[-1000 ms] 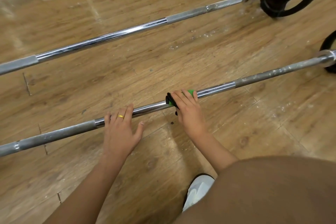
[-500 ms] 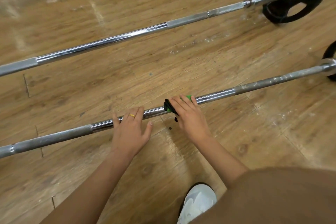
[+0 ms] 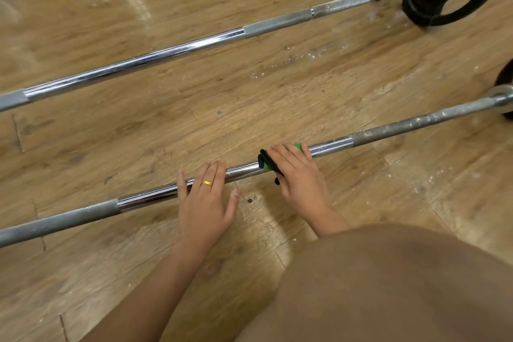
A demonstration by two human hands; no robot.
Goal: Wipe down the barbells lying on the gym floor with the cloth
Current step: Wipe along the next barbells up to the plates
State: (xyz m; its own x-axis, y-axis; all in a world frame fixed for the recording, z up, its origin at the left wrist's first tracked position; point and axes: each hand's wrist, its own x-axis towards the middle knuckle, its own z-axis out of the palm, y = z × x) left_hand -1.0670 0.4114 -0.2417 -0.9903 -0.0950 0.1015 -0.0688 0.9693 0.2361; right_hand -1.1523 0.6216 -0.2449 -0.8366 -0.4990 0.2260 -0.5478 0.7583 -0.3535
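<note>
Our right hand (image 3: pixel 299 178) curls over the cloth (image 3: pixel 263 164) on the near barbell (image 3: pixel 330 148); our left hand (image 3: pixel 206 203) lies flat, fingers straight, just beside it. The barbell runs lower-left to upper-right across the floor (image 3: pixel 194 119), so the next stroke likely follows that line.

Both bare forearms reach forward and down. The left hand (image 3: pixel 204 203) lies palm down, its fingers straight and slightly spread across the barbell (image 3: pixel 152 197), with the thumb splayed out toward the right hand (image 3: pixel 298 175). A gold ring (image 3: pixel 206 183) sits on one finger. The right hand, just beside the left, is also palm down. Its fingers curve over the cloth (image 3: pixel 265 165) wrapped on the same bar, and its thumb is hidden.
</note>
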